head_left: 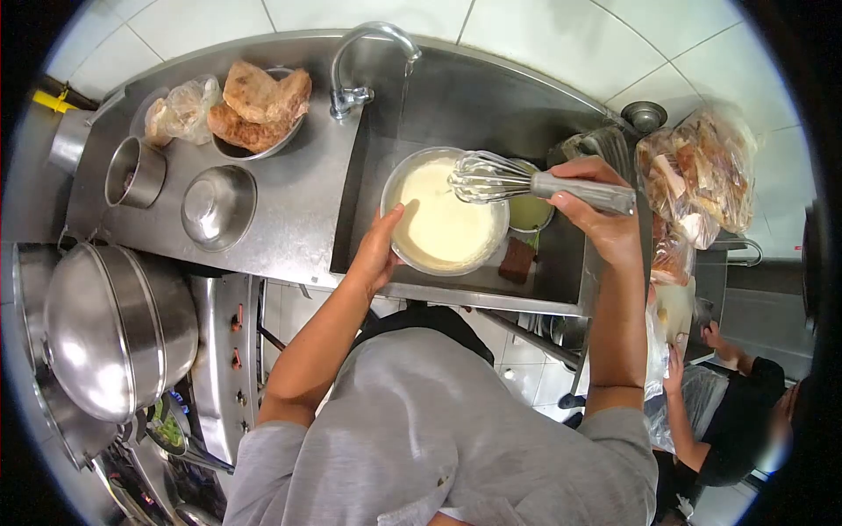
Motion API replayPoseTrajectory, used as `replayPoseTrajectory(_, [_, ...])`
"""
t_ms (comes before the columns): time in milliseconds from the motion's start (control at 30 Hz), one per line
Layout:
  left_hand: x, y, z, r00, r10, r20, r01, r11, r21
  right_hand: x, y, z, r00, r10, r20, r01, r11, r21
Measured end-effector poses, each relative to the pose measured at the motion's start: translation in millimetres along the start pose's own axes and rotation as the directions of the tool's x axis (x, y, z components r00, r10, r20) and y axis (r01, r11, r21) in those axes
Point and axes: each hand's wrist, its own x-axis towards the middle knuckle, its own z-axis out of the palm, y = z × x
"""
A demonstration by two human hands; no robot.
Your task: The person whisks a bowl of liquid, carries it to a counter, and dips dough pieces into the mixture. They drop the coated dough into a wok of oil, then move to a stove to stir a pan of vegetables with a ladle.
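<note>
Steel whisk [537, 182] closed in the right grip [601, 210] above the bowl [498, 248] in the sink [491, 96], whose side the left grip [375, 252] holds, calls for low, even strokes that keep the creamy mixture [438, 219] from splashing.

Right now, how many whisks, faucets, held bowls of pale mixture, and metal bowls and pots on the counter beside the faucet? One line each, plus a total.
Whisk, in the right hand: 1
Faucet: 1
Mixture bowl, in the left hand: 1
Counter bowls, the empty-topped one and the heaped one: 2
Pot: 1
Total: 6
</note>
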Motion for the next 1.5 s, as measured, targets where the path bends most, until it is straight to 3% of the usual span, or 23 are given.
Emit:
replayPoseTrajectory(367, [-2.2, -9.4, -6.0, 1.0, -0.017, 0.004, 0.017, 1.0, 0.004, -6.4, -14.0, -3.5, 0.987, -0.156, -0.045, 0.158, 0.987, 0.029])
replayPoseTrajectory(567, [-3.2, -8.7, -7.7, 1.0, -0.014, 0.025, 0.014, 1.0, 0.005, -4.7, -7.3, 3.8, 0.995, -0.094, -0.025, 0.093, 0.995, -0.027])
replayPoseTrajectory(700, [-5.3, -6.8, -3.9, 1.0, -0.008, 0.016, 0.008, 1.0, 0.011, 2.6, 20.9, 26.3, 0.991, 0.112, 0.08, -0.104, 0.991, -0.088])
replayPoseTrajectory(767, [-4.0, -8.3, -3.0, 1.0, -0.011, 0.023, 0.01, 1.0, 0.012, 9.4, 45.0, 47.3, 0.992, -0.031, 0.122, 0.05, 0.986, -0.157])
replayPoseTrajectory(867, [0.6, -12.4, -1.5, 0.999, -0.016, 0.041, 0.015, 1.0, 0.027, 10.6, 76.1, 79.4, 0.987, -0.09, 0.13, 0.101, 0.992, -0.077])
replayPoseTrajectory(967, [3.4, -11.2, -2.6, 0.999, -0.016, 0.04, 0.014, 0.999, 0.049, -4.9, 68.8, 83.3, 0.944, -0.055, 0.325, 0.104, 0.985, -0.138])
replayPoseTrajectory(1067, [10.0, -15.7, -9.0, 1.0, -0.005, 0.025, 0.003, 0.996, 0.088, -2.8, 79.1, 62.1, 0.891, -0.01, 0.454, 0.047, 0.996, -0.071])
replayPoseTrajectory(1100, [10.2, -19.0, -6.6, 1.0, 0.006, 0.011, -0.008, 0.993, 0.118, 1.0, 84.2, 59.3, 0.911, 0.11, 0.397, -0.096, 0.994, -0.055])
replayPoseTrajectory(1200, [13.0, -25.2, -0.8, 0.999, 0.012, 0.037, -0.015, 0.996, 0.087, 16.0, 99.0, 75.8, 0.992, -0.051, 0.117, 0.07, 0.985, -0.16])
replayPoseTrajectory(1267, [21.2, -25.3, -5.9, 0.999, -0.011, 0.053, 0.01, 1.0, 0.029, 4.4, 98.0, 84.1, 0.964, -0.097, 0.247, 0.131, 0.984, -0.123])
replayPoseTrajectory(1333, [33.4, -32.0, -22.4, 0.997, -0.062, 0.047, 0.064, 0.997, -0.036, -4.6, 93.4, 73.8, 0.927, -0.022, 0.375, 0.068, 0.992, -0.108])
replayPoseTrajectory(1433, [26.6, -31.2, -17.8, 1.0, -0.01, 0.027, 0.009, 0.999, 0.032, 9.3, 105.2, 50.9, 0.944, 0.282, 0.172, -0.268, 0.958, -0.101])
replayPoseTrajectory(1500, [28.8, -34.6, -16.6, 0.999, -0.011, 0.031, 0.01, 0.999, 0.032, 1.2, 116.9, 61.6, 0.978, 0.043, 0.205, -0.005, 0.984, -0.179])
